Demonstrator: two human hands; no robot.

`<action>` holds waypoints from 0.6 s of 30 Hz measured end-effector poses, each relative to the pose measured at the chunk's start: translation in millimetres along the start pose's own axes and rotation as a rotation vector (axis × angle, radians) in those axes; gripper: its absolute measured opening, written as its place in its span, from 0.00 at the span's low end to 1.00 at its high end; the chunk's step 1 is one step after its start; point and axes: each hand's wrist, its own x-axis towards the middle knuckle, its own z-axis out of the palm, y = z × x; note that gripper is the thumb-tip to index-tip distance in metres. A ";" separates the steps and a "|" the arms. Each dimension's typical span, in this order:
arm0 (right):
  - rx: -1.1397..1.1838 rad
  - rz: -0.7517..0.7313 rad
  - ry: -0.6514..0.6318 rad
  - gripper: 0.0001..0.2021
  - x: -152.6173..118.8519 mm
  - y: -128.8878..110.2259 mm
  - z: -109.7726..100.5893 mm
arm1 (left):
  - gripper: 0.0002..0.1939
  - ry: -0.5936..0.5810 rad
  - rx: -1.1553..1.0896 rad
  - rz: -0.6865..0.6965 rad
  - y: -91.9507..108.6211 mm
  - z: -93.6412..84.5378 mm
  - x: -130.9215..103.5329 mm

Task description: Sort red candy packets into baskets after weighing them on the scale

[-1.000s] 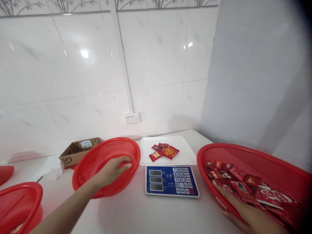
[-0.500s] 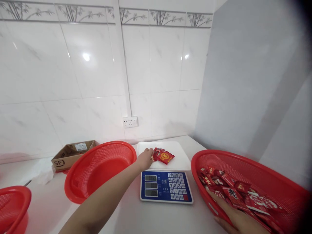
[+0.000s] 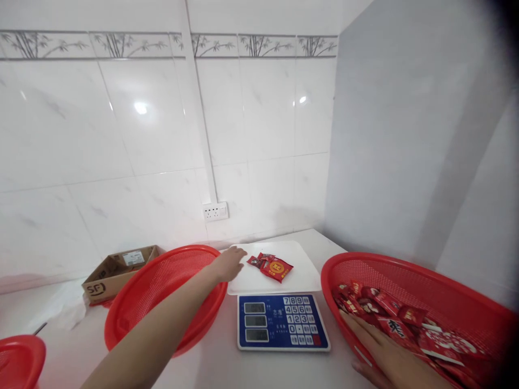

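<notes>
My left hand (image 3: 230, 263) hovers at the left edge of the scale's white tray (image 3: 302, 278), its fingers stretched out and holding nothing. Just right of those fingertips, several small red snack packets (image 3: 275, 267) lie together on the tray. Below it is the blue keypad panel (image 3: 275, 327) of the digital scale; its display digits are too blurred to read. My right hand (image 3: 385, 351) grips the near left rim of a red plastic basket (image 3: 405, 265), fingers inside and thumb outside. Red snack packets (image 3: 399, 329) fill the bottom of this basket.
Under my left forearm stands another red basket (image 3: 162, 270). A cardboard box (image 3: 117, 270) and crumpled clear plastic (image 3: 71, 302) lie behind it, and part of a third red basket (image 3: 20, 356) shows at lower left. A wall socket (image 3: 215, 211) is behind the scale.
My left hand has let go of the packets on the tray and drawn back left. My right hand stays on the basket rim. The view has tilted slightly upward.
</notes>
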 end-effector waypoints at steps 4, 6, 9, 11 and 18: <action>-0.014 -0.087 -0.161 0.31 40.4 -65.3 -21.9 | 0.21 -0.077 -0.022 0.073 18.4 31.6 37.0; -0.009 -0.119 -0.166 0.31 70.1 -89.0 -22.3 | 0.21 -0.077 -0.034 0.077 22.5 39.2 48.0; -0.043 -0.146 -0.128 0.31 115.0 -106.9 -12.2 | 0.20 -0.056 -0.059 0.069 23.9 41.5 51.6; -0.052 -0.132 -0.132 0.32 138.6 -110.6 -3.9 | 0.18 -0.040 -0.074 0.043 23.1 39.4 46.6; -0.079 -0.049 -0.150 0.33 170.1 -107.9 10.2 | 0.15 0.063 -0.124 -0.084 2.8 18.6 -8.9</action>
